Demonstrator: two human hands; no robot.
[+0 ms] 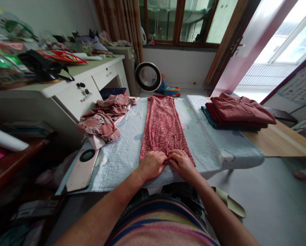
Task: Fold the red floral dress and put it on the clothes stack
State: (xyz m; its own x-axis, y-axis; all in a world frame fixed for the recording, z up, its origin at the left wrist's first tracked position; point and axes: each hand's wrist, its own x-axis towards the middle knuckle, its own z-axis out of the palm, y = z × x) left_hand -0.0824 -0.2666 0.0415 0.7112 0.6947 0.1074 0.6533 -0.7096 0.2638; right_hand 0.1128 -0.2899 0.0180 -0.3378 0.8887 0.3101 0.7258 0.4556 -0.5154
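Observation:
A red patterned garment [163, 123] lies lengthwise on a table covered with a pale blue cloth [124, 157]. At its near edge, my left hand [153, 165] is closed with the fabric pinched in its fingers. Close beside it, my right hand [182, 164] grips the same edge, fingers bent over the cloth. The hands almost meet at the middle of the hem, where the fabric is bunched a little. The fingertips are partly hidden in the fabric.
A crumpled pink patterned cloth [101, 118] lies at the left, with a phone [78, 172] nearer to me. Folded dark red and blue clothes [239, 111] are stacked at the right. A white desk [83, 80] borders the left side; a slipper [229, 201] is on the floor.

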